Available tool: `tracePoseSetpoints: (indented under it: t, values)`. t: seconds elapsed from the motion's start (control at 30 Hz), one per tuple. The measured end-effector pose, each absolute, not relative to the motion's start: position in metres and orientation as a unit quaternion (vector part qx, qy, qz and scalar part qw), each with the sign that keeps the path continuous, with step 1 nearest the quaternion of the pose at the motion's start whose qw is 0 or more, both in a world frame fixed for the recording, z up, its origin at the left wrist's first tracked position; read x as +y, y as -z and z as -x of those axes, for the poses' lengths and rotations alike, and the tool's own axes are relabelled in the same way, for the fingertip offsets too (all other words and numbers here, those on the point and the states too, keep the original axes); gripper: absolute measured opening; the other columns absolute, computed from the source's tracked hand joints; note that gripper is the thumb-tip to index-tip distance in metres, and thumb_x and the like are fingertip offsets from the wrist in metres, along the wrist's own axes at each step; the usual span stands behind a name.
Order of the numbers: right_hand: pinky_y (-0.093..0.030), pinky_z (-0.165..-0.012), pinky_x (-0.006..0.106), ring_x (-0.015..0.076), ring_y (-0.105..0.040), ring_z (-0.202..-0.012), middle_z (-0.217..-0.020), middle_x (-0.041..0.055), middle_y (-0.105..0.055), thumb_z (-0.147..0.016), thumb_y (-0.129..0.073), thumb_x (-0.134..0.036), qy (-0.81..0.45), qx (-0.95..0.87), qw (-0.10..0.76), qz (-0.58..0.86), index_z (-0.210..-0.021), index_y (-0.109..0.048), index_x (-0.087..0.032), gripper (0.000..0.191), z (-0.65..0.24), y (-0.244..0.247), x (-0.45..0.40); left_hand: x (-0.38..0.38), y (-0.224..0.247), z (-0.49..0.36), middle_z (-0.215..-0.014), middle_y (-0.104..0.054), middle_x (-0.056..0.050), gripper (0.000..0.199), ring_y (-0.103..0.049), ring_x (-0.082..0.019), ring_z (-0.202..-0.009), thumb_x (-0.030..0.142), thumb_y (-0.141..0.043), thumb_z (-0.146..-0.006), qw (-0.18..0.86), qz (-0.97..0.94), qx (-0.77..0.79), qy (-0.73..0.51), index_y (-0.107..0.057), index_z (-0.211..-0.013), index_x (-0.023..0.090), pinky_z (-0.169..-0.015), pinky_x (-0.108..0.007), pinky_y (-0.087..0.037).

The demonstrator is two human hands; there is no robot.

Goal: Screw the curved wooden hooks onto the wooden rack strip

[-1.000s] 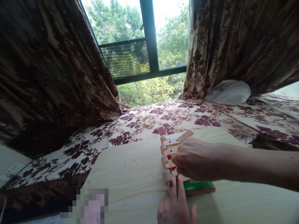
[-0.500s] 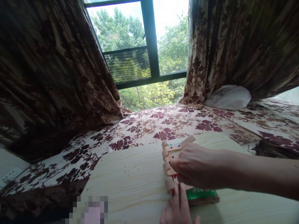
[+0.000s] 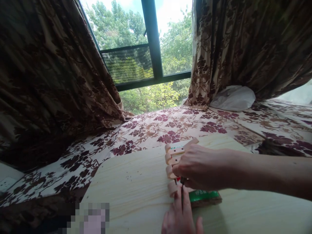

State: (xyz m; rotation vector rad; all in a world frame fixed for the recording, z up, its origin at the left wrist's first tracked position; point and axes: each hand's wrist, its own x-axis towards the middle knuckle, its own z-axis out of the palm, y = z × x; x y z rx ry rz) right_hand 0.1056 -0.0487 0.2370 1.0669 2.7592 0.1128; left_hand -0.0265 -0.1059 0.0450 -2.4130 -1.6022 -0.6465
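Several beige strips with curled ends lie side by side across a green packet, and small dark holes or studs mark some of them. My right hand comes in from the right and is closed in a fist over the strips. From its underside a thin dark tool points down toward my left fingertips; most of it is hidden in the fist. My left hand reaches up from the bottom edge, index and middle fingers stretched out and resting at the nearest strip, thumb apart.
A pale wooden board lies under everything, with dark specks on its left part. Behind it spreads a floral cloth up to the window. A white plastic bag sits by the right curtain. A pixelated patch covers the lower left.
The whole view has shifted slightly, so everything sits a little further left and higher. Both hands stay at the same strips; the dark tool under my right fist shows more clearly.
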Motion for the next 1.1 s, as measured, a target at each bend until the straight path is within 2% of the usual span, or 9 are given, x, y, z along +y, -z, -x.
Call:
tracePoseSetpoints:
  t: [0.1, 0.2, 0.33, 0.43, 0.53, 0.73, 0.8, 0.93, 1.1]
  values:
    - [-0.026, -0.051, 0.029, 0.0162, -0.053, -0.064, -0.072, 0.0086, -0.064, -0.076, -0.055, -0.009, -0.030, 0.943, 0.071, -0.322, -0.077, -0.065, -0.015, 0.012, -0.107, -0.235, -0.050, -0.107, -0.049, 0.028, -0.125, -0.060, -0.008, 0.061, -0.068, -0.022, -0.088, 0.016, -0.058, -0.060, 0.097, 0.814, -0.529, 0.222, -0.059, -0.121, 0.019, -0.063, -0.028, -0.057]
    - [-0.025, -0.048, 0.029, 0.0143, -0.050, -0.057, -0.068, 0.0084, -0.062, -0.076, -0.055, -0.009, -0.034, 0.936, 0.073, -0.344, -0.074, -0.065, -0.013, 0.011, -0.105, -0.233, -0.051, -0.107, -0.050, 0.029, -0.124, -0.061, -0.009, 0.058, -0.068, -0.022, -0.090, 0.016, -0.057, -0.064, 0.108, 0.818, -0.517, 0.227, -0.058, -0.122, 0.017, -0.061, -0.027, -0.056]
    - [-0.020, -0.044, 0.029, 0.0115, -0.041, -0.045, -0.058, 0.0059, -0.059, -0.079, -0.057, -0.018, -0.049, 0.917, 0.089, -0.387, -0.069, -0.064, -0.013, 0.013, -0.104, -0.233, -0.051, -0.107, -0.051, 0.030, -0.125, -0.060, -0.010, 0.054, -0.069, -0.021, -0.085, 0.015, -0.056, -0.066, 0.094, 0.821, -0.516, 0.225, -0.060, -0.120, 0.016, -0.062, -0.027, -0.056]
    - [-0.022, -0.046, 0.030, 0.0132, -0.046, -0.051, -0.065, 0.0066, -0.062, -0.074, -0.058, -0.010, -0.059, 0.929, 0.070, -0.357, -0.072, -0.065, -0.014, 0.008, -0.106, -0.233, -0.050, -0.107, -0.052, 0.030, -0.126, -0.059, -0.009, 0.055, -0.069, -0.021, -0.082, 0.015, -0.056, -0.067, 0.088, 0.822, -0.515, 0.226, -0.058, -0.122, 0.017, -0.060, -0.028, -0.055]
    - [-0.023, -0.047, 0.029, 0.0139, -0.048, -0.056, -0.067, 0.0060, -0.063, -0.072, -0.057, -0.006, -0.050, 0.941, 0.048, -0.330, -0.073, -0.064, -0.015, 0.011, -0.107, -0.230, -0.049, -0.107, -0.053, 0.031, -0.127, -0.058, -0.010, 0.054, -0.068, -0.022, -0.088, 0.014, -0.054, -0.070, 0.097, 0.825, -0.507, 0.229, -0.056, -0.124, 0.016, -0.061, -0.028, -0.056]
    - [-0.019, -0.043, 0.029, 0.0117, -0.041, -0.049, -0.067, 0.0059, -0.063, -0.081, -0.054, -0.020, -0.027, 0.921, 0.081, -0.380, -0.071, -0.064, -0.015, 0.015, -0.108, -0.231, -0.046, -0.106, -0.058, 0.031, -0.127, -0.058, -0.010, 0.052, -0.069, -0.020, -0.085, 0.016, -0.052, -0.071, 0.088, 0.829, -0.506, 0.219, -0.057, -0.122, 0.014, -0.060, -0.027, -0.056]
    - [-0.019, -0.044, 0.029, 0.0116, -0.041, -0.050, -0.070, 0.0051, -0.063, -0.078, -0.057, -0.018, -0.032, 0.919, 0.081, -0.383, -0.073, -0.064, -0.015, 0.010, -0.108, -0.233, -0.046, -0.106, -0.058, 0.031, -0.128, -0.058, -0.010, 0.052, -0.069, -0.019, -0.082, 0.016, -0.053, -0.070, 0.081, 0.829, -0.507, 0.219, -0.057, -0.122, 0.014, -0.060, -0.027, -0.056]
    - [-0.025, -0.049, 0.029, 0.0129, -0.047, -0.059, -0.071, 0.0052, -0.063, -0.072, -0.056, -0.005, -0.032, 0.937, 0.074, -0.339, -0.075, -0.064, -0.014, 0.013, -0.110, -0.232, -0.046, -0.105, -0.051, 0.031, -0.129, -0.056, -0.011, 0.053, -0.068, -0.021, -0.092, 0.014, -0.051, -0.071, 0.087, 0.829, -0.500, 0.234, -0.055, -0.124, 0.014, -0.064, -0.027, -0.057]
    - [-0.021, -0.045, 0.028, 0.0114, -0.039, -0.050, -0.070, 0.0063, -0.062, -0.075, -0.056, -0.011, -0.035, 0.930, 0.080, -0.358, -0.073, -0.063, -0.014, 0.008, -0.110, -0.230, -0.045, -0.105, -0.042, 0.032, -0.131, -0.055, -0.009, 0.058, -0.066, -0.022, -0.097, 0.015, -0.055, -0.069, 0.090, 0.825, -0.503, 0.240, -0.052, -0.127, 0.018, -0.065, -0.028, -0.057]
